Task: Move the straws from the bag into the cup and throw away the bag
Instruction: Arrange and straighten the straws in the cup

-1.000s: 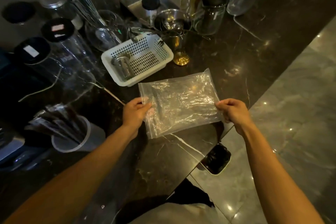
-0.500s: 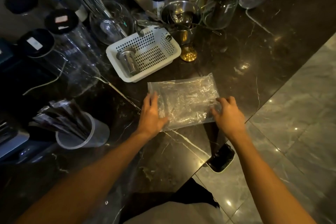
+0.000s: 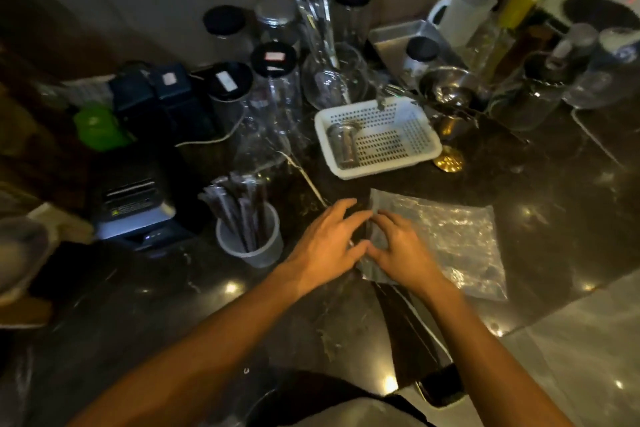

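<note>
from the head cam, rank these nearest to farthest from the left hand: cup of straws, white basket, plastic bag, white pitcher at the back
1. plastic bag: touching the left hand at its near left edge, lying flat on the counter.
2. cup of straws: just left of the hand.
3. white basket: behind the hand, toward the right.
4. white pitcher: far back right, by the wall.
</note>
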`<act>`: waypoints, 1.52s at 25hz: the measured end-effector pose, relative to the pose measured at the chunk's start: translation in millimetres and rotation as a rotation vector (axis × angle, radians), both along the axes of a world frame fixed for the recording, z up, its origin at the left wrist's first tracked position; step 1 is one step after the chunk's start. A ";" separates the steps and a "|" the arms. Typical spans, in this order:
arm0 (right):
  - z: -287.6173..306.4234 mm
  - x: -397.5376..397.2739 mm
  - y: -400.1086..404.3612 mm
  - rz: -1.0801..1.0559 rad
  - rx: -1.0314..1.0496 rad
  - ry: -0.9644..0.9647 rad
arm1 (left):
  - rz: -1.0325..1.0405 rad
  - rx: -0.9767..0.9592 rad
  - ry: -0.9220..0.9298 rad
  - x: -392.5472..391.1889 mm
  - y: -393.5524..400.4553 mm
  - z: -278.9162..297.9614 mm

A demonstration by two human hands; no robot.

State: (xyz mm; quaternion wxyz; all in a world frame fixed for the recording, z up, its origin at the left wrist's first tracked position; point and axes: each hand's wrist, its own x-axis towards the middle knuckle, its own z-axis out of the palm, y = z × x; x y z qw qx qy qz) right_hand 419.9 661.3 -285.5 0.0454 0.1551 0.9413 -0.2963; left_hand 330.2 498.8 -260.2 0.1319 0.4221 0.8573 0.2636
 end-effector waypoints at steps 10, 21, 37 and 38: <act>23.8 -81.1 -98.1 0.144 -0.308 0.167 | 0.367 0.537 -0.009 -42.4 -116.6 69.7; 17.6 -88.7 -131.6 0.203 -0.552 0.136 | 0.668 0.489 -0.470 -29.2 -174.2 -17.7; 23.3 -107.5 -118.2 0.205 -0.503 0.229 | 0.565 0.441 -0.518 -36.6 -175.9 -33.0; 23.0 -110.4 -117.6 0.185 -0.456 0.233 | 0.560 0.425 -0.487 -38.9 -174.7 -30.4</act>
